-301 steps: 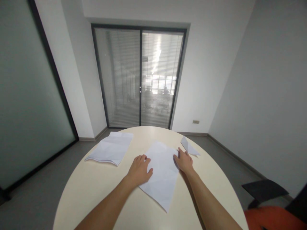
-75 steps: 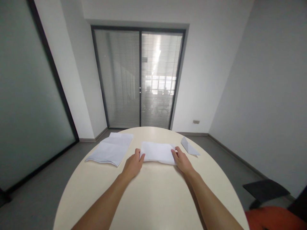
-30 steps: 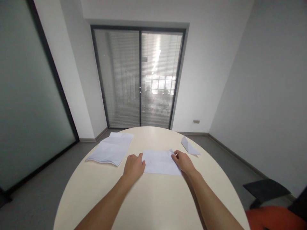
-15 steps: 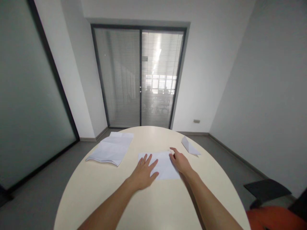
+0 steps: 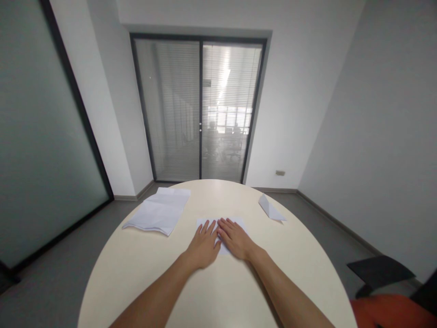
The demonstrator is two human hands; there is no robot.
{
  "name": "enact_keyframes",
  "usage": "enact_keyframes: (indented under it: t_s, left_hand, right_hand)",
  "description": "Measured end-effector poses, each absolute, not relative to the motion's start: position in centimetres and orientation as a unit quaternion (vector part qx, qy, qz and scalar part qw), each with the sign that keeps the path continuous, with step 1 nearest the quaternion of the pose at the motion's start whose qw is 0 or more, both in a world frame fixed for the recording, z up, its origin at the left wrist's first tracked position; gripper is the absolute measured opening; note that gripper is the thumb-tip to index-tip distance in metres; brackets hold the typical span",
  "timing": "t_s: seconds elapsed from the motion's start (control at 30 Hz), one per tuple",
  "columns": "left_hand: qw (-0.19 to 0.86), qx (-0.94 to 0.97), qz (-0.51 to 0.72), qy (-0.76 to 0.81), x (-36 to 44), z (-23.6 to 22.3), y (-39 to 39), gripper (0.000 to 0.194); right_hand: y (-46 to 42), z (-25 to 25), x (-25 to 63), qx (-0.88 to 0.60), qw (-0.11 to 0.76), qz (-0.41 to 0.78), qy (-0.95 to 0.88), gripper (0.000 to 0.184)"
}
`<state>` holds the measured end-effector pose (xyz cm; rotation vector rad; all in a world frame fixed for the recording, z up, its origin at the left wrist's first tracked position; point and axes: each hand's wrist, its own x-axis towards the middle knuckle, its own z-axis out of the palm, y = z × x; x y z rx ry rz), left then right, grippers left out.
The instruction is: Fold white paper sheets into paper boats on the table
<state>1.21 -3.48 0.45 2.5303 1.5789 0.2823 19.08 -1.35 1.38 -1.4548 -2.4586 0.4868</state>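
Observation:
A folded sheet of white paper [image 5: 224,249] lies flat on the round cream table, mostly covered by my hands. My left hand [image 5: 204,246] rests palm down on its left part, fingers spread. Beside it, my right hand [image 5: 236,238] lies flat on the paper's middle and right, fingers stretched out and close together. The fingertips of the two hands meet or nearly meet near the paper's centre. Neither hand grips anything.
A stack of white paper [image 5: 160,210] lies at the table's left. Toward the right edge sits a small folded paper piece [image 5: 271,209]. The round table [image 5: 218,291] fills the lower view. An orange and black chair [image 5: 385,310] stands at the lower right.
The larger sheet became a smaller folded rectangle, held by its sides, then laid flat. My left hand spread onto it; my right hand has since moved left from its right edge onto its middle.

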Motion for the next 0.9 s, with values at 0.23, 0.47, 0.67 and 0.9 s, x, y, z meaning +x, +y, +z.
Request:
enact_keyframes:
  t_s: [0.23,0.47,0.67,0.9]
  left_hand:
    - [0.073,0.835,0.091,0.538,1.1,0.5,-3.5,0.062]
    - [0.067,0.831,0.088,0.546,1.1,0.5,-3.6,0.064]
    - [0.064,0.833,0.095,0.542,1.1,0.6,-3.7,0.064]
    - [0.083,0.831,0.080,0.544,0.7,1.2,-3.7,0.066]
  right_hand:
    - [-0.3,1.1,20.3,-0.561,0.095,0.128,-0.813,0.071]
    - [0.1,0.8,20.9,-0.617,0.092,0.089,-0.777,0.069]
    - [-0.7,1.7,20.3,-0.542,0.122,0.081,-0.827,0.066]
    - [-0.7,1.7,20.5,-0.551,0.090,0.131,-0.819,0.067]
